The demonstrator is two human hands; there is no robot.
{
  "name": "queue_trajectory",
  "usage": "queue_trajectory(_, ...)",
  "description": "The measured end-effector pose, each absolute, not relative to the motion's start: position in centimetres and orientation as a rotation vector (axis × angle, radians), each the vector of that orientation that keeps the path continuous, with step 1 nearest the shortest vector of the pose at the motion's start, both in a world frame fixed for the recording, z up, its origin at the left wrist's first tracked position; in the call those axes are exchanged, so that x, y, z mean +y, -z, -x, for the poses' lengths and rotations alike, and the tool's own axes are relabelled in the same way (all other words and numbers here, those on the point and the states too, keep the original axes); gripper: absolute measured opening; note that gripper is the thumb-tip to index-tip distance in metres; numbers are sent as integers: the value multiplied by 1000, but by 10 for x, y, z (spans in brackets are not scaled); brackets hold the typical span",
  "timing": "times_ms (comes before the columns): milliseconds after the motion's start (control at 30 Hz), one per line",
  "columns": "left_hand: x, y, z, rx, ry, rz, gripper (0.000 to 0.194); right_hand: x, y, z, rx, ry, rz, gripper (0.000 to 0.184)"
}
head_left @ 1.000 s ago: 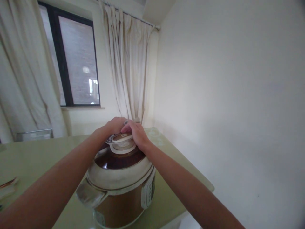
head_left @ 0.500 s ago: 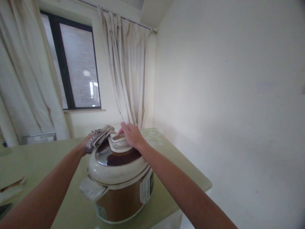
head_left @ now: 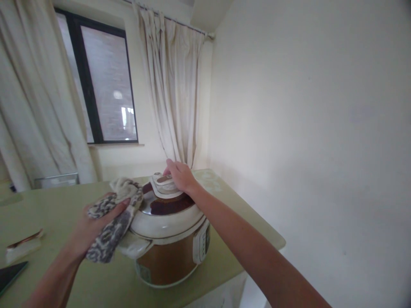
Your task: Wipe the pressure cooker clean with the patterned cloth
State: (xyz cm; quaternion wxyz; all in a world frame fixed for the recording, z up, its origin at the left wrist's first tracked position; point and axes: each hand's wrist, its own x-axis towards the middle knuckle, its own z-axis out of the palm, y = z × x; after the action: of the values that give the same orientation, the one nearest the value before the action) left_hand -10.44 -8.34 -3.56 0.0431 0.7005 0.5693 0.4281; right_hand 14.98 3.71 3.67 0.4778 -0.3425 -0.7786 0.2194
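A white and brown electric pressure cooker [head_left: 170,263] stands on the green tabletop, its lid on. My right hand [head_left: 182,174] is closed over the handle [head_left: 167,182] on top of the lid, the fingertips partly hidden behind it. Bunched in my left hand [head_left: 93,222] is a grey and white patterned cloth [head_left: 109,239], gripped between thumb and fingers. The cloth is at the left edge of the lid, above the white side handle [head_left: 135,246]; whether it touches the lid I cannot tell.
The green table [head_left: 250,226] ends at a corner on the right, near a white wall [head_left: 308,141]. At left lie a dark flat object [head_left: 11,273] and a small pale item [head_left: 24,248]. Curtains [head_left: 180,85] and a window [head_left: 109,85] are behind.
My left hand has come back from the lid's far left side toward me, bringing the cloth along. My right hand stays on the lid handle. The view has shifted slightly.
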Motion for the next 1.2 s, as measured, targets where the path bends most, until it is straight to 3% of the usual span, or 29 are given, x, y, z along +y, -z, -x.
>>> queue_trajectory(200, -103, -29, 7, 1577, -1066, -2677, 39, 43, -40, -159, -1862, -848, 796, 81)
queue_trajectory(367, -105, -33, -11, 1442, -1044, -2785, 33, 45, -36, -164, -1738, -1064, 774, 79)
queue_trajectory(700, -77, -28, 69, 1712, -1218, -1812, 52, 48, -30, -157, -1715, -964, 753, 79)
queue_trajectory(967, -93, -34, 19, 1653, -1031, -2589, 38, 50, -33, -155, -1680, -880, 757, 81)
queue_trajectory(1200, -126, -26, -43, 1658, -917, -2993, 27, 49, -39, -162, -1412, -678, 702, 71)
